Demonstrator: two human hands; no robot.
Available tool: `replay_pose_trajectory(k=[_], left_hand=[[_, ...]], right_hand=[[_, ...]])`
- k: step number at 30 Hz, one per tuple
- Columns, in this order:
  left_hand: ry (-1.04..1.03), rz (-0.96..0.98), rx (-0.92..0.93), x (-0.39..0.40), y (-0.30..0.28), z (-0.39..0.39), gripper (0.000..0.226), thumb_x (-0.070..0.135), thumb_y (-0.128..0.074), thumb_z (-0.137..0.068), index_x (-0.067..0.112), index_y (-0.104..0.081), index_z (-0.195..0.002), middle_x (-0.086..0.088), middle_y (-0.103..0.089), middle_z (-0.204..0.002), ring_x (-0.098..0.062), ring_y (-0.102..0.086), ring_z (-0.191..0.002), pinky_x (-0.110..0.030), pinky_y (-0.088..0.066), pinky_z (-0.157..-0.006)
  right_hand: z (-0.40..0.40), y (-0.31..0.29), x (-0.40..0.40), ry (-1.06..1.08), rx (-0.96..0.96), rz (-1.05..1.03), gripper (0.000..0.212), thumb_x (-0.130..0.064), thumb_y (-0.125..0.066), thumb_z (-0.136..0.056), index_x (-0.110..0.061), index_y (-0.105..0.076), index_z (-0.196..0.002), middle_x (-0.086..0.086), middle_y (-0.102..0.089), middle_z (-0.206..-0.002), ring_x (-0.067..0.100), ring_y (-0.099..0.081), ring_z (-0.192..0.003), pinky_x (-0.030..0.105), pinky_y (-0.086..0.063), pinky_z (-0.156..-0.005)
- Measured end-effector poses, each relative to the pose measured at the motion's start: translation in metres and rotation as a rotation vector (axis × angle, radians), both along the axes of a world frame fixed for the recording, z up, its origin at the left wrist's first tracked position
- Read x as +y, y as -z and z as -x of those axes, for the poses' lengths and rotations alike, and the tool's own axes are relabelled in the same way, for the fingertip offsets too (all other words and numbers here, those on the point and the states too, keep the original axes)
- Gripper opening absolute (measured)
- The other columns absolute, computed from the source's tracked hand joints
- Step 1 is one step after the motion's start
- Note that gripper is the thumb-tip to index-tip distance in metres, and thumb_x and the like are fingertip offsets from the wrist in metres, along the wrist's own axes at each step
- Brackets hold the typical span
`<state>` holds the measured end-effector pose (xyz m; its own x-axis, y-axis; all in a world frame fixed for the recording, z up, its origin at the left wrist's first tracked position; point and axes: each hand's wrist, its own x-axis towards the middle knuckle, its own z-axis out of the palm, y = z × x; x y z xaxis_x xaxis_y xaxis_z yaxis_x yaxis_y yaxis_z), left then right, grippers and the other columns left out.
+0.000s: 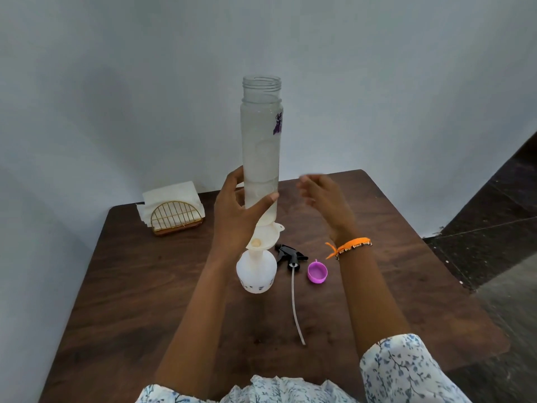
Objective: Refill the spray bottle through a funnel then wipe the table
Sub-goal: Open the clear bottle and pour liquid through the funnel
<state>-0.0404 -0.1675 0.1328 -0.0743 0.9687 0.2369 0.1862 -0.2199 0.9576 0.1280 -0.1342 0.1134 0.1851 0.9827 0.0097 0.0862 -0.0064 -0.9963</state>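
Note:
My left hand (236, 212) grips the lower part of a tall clear water bottle (261, 141), held upright above the table with its mouth uncapped. Just below it a white funnel (266, 238) sits in the neck of the white spray bottle (256, 271), which stands on the dark wooden table (145, 286). My right hand (324, 196) hovers to the right of the tall bottle, fingers apart, holding nothing. The black spray trigger head (289, 254) with its long tube lies on the table right of the spray bottle. A purple cap (317, 271) lies beside it.
A gold wire holder with white paper napkins (174, 209) stands at the table's back left corner. A grey wall rises right behind the table. Dark floor shows to the right.

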Motion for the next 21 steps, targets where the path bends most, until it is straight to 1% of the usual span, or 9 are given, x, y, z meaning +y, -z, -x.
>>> replay_pose_trajectory(k=[3,4,6,8,11,14,16,18,21], left_hand=[[-0.001,-0.004,0.006,0.000,-0.001,-0.001,0.060,0.033,-0.077,-0.070,0.030,-0.048,-0.123,0.009,-0.058,-0.121,-0.011,-0.060,-0.105,-0.041,-0.053,-0.088],[0.000,-0.010,0.010,0.000,-0.001,-0.002,0.059,0.032,-0.077,-0.071,0.031,-0.048,-0.122,0.009,-0.058,-0.121,-0.011,-0.060,-0.104,-0.040,-0.053,-0.088],[0.008,-0.025,0.011,0.000,-0.002,-0.002,0.057,0.032,-0.077,-0.070,0.035,-0.048,-0.119,0.009,-0.059,-0.119,-0.009,-0.060,-0.103,-0.038,-0.054,-0.087],[0.031,-0.038,0.023,0.000,-0.002,-0.003,0.055,0.031,-0.077,-0.071,0.036,-0.048,-0.117,0.011,-0.060,-0.117,-0.007,-0.060,-0.102,-0.034,-0.054,-0.086],[0.073,-0.043,0.034,-0.001,0.000,-0.005,0.054,0.027,-0.077,-0.071,0.036,-0.049,-0.116,0.011,-0.061,-0.116,-0.005,-0.059,-0.104,-0.027,-0.052,-0.086],[0.137,-0.027,0.046,-0.002,-0.002,-0.005,0.055,0.025,-0.078,-0.070,0.036,-0.049,-0.116,0.013,-0.062,-0.114,-0.002,-0.059,-0.102,-0.020,-0.050,-0.084],[0.229,0.009,0.067,-0.001,-0.003,-0.002,0.056,0.026,-0.077,-0.070,0.036,-0.049,-0.118,0.014,-0.061,-0.117,-0.002,-0.058,-0.105,-0.021,-0.048,-0.087],[0.302,0.051,0.089,0.000,-0.003,0.004,0.057,0.027,-0.077,-0.071,0.037,-0.048,-0.120,0.015,-0.058,-0.122,-0.002,-0.055,-0.110,-0.024,-0.044,-0.093],[0.308,0.091,0.180,0.003,0.005,0.015,0.063,0.031,-0.077,-0.070,0.041,-0.044,-0.122,0.018,-0.051,-0.128,-0.002,-0.047,-0.120,-0.024,-0.034,-0.095]], right_hand=[[0.021,-0.047,-0.015,-0.132,0.097,-0.144,0.029,-0.029,-0.051,-0.093,-0.011,-0.058,-0.115,0.001,-0.065,-0.109,0.011,-0.059,-0.103,0.023,-0.048,-0.089],[0.027,-0.057,-0.019,-0.167,0.115,-0.189,0.031,-0.029,-0.052,-0.093,-0.011,-0.057,-0.118,0.002,-0.064,-0.114,0.011,-0.058,-0.108,0.023,-0.048,-0.092],[0.039,-0.070,-0.024,-0.193,0.148,-0.256,0.039,-0.028,-0.060,-0.088,-0.010,-0.053,-0.122,0.005,-0.062,-0.120,0.013,-0.058,-0.112,0.027,-0.049,-0.093],[0.049,-0.074,-0.028,-0.157,0.123,-0.293,0.043,-0.024,-0.068,-0.083,-0.009,-0.051,-0.120,0.005,-0.063,-0.117,0.014,-0.060,-0.108,0.029,-0.051,-0.090],[0.056,-0.076,-0.031,-0.041,0.034,-0.337,0.041,-0.021,-0.076,-0.075,-0.014,-0.054,-0.109,-0.001,-0.065,-0.105,0.014,-0.063,-0.098,0.033,-0.053,-0.084],[0.055,-0.074,-0.033,0.047,0.011,-0.390,0.037,-0.020,-0.079,-0.072,-0.016,-0.058,-0.103,-0.002,-0.068,-0.097,0.013,-0.065,-0.091,0.029,-0.055,-0.078],[0.049,-0.072,-0.035,0.082,-0.005,-0.412,0.038,-0.020,-0.079,-0.071,-0.013,-0.060,-0.103,-0.002,-0.068,-0.097,0.013,-0.065,-0.089,0.027,-0.054,-0.076],[0.044,-0.069,-0.035,0.079,-0.037,-0.423,0.038,-0.020,-0.079,-0.072,-0.012,-0.060,-0.104,-0.001,-0.069,-0.097,0.013,-0.065,-0.089,0.027,-0.054,-0.075],[0.038,-0.059,-0.033,0.070,-0.127,-0.412,0.042,-0.024,-0.080,-0.070,-0.013,-0.060,-0.105,-0.001,-0.068,-0.097,0.015,-0.065,-0.090,0.029,-0.053,-0.076]])
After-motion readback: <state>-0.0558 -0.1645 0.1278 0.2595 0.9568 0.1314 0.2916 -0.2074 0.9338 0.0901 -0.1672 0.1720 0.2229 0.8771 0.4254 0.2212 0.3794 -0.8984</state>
